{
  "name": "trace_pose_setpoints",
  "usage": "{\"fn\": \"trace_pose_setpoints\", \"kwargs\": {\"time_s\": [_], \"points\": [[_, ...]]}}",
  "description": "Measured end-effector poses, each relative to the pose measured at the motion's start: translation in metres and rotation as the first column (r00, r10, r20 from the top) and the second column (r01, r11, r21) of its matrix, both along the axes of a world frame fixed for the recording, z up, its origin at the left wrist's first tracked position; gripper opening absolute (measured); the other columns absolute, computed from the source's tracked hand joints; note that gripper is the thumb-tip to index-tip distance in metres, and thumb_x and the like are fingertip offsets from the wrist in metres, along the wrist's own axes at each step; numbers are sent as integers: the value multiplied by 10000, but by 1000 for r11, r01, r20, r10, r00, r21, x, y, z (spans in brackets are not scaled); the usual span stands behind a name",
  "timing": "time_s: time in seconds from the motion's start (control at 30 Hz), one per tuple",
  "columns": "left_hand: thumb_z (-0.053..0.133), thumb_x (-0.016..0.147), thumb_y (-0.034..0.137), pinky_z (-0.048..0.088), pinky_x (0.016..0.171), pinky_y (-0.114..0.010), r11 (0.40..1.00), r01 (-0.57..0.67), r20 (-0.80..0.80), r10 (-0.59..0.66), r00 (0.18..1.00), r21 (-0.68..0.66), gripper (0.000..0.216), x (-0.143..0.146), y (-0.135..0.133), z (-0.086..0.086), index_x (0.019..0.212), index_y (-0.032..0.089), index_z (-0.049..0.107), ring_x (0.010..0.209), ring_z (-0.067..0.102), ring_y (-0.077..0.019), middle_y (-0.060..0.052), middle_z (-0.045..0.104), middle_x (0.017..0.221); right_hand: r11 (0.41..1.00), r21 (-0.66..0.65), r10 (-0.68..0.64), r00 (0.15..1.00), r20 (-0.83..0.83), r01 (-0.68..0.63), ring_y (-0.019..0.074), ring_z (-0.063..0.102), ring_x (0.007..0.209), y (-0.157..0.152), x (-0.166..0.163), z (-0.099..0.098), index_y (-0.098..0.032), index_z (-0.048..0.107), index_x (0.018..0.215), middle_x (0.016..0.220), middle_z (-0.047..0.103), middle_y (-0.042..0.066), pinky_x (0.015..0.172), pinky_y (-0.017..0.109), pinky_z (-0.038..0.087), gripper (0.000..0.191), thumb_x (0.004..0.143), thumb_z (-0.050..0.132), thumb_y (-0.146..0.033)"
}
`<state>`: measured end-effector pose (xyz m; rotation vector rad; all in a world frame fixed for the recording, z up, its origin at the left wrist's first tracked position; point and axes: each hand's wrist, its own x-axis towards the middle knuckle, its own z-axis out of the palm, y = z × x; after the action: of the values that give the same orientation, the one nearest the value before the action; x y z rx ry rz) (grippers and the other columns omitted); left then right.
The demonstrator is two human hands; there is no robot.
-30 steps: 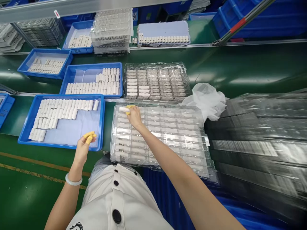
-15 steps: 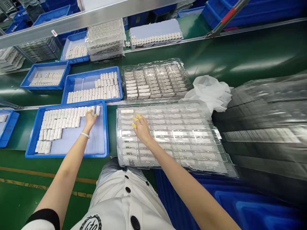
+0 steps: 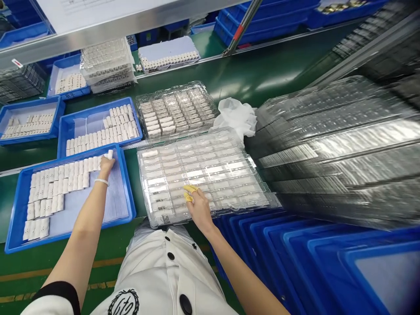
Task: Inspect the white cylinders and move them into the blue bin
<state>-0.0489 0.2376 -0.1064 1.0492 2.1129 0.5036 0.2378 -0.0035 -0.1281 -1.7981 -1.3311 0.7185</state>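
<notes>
My left hand (image 3: 106, 166) is at the upper right of the near blue tray (image 3: 128, 192), its fingers closed around a small white cylindrical part (image 3: 110, 154). Rows of similar white parts (image 3: 61, 177) lie to its left on the tray's pale lining. My right hand (image 3: 201, 211), with yellow finger covers on its fingertips, hovers low over a clear plastic blister tray (image 3: 143, 183) whose pockets show white pieces. Its thumb and fingers are apart, and I see nothing between them.
Behind are a second blue tray (image 3: 63, 139) of white parts, another blister tray (image 3: 183, 109) and crumpled white wrapping (image 3: 234, 116). Stacked clear trays (image 3: 328, 148) lean at the right above nested blue bins (image 3: 295, 262). A metal rail (image 3: 131, 28) crosses the back.
My right hand has moved from the blister tray's upper left toward its near edge. The left hand stays at the blue tray's upper right. The view has swung right.
</notes>
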Motion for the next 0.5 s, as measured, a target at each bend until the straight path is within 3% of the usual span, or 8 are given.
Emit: {"fn": "trace_pose_setpoints", "kwargs": {"time_s": [0.1,0.2,0.27,0.33,0.43,0.5], "points": [[562,899,299,550,754,-355,999,35,216,-39,976,23,305,-2,-32,20,1156,134,562,870,629,-164,-81,623,1066,998,-14,66,986,-152,-69,241,624,923,9,-18,17,-188,657,1062,1003,655,105,855,451,512,286,840,487,-249],[598,838,215,545,707,-319,993,91,402,-113,909,74,263,12,-85,38,1073,103,558,688,617,-121,-51,630,861,984,-16,167,940,-297,-180,202,652,863,21,-44,37,-199,651,1067,959,687,65,780,379,532,273,862,509,-308],[676,762,257,541,690,-339,986,135,483,-165,860,97,350,28,-125,47,1056,108,557,659,612,-140,-39,622,806,967,-10,231,897,-377,-254,181,657,824,27,-61,52,-207,639,1072,933,696,45,755,351,528,271,875,501,-331],[738,689,282,532,755,-368,974,172,518,-226,825,150,471,45,-159,54,1096,144,544,749,629,-174,-41,631,872,947,5,290,847,-445,-321,170,647,807,30,-75,67,-213,625,1058,940,689,42,762,344,514,257,880,502,-353],[746,691,278,417,1005,-438,861,343,424,-489,763,375,527,62,-195,63,1164,201,527,1105,565,-265,-99,585,1162,928,21,337,817,-468,-371,182,619,807,29,-84,86,-212,598,986,927,664,52,770,353,491,202,856,537,-354],[746,702,275,288,1111,-475,816,395,377,-555,742,423,562,65,-209,68,1207,214,509,1274,442,-313,-128,492,1325,928,11,339,830,-443,-372,189,594,777,24,-84,96,-213,580,956,884,645,51,731,353,478,177,833,561,-339]]}}
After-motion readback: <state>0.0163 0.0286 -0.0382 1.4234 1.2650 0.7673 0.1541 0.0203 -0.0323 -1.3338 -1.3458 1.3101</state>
